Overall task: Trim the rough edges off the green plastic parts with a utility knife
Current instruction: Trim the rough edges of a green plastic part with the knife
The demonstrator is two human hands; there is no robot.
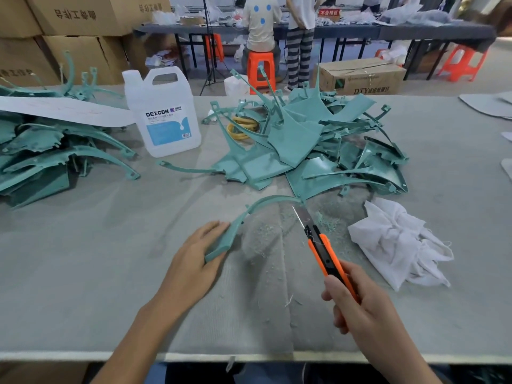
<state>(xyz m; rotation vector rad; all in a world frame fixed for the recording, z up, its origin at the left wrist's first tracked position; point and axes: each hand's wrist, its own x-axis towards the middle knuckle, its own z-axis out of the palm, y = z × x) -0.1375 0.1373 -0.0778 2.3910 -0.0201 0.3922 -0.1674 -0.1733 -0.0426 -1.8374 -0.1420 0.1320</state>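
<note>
A curved green plastic part (249, 212) stands on edge on the grey felt table. My left hand (194, 259) holds its wide near end, fingers wrapped behind it. My right hand (357, 306) grips an orange utility knife (327, 253) with its blade extended; the blade tip points toward the part's far end, a little to the right of the part and apart from it. Green shavings (327, 220) lie on the felt between the part and the knife. A heap of green parts (313, 151) lies behind, and another pile (47, 153) sits at the left.
A white DEXCON jug (163, 112) stands at centre left. A crumpled white cloth (399, 245) lies right of the knife. Yellow rings (241, 128) sit in the heap. Cardboard boxes (69, 37), orange stools and standing people are beyond the table. The table's near edge (249, 356) runs below my hands.
</note>
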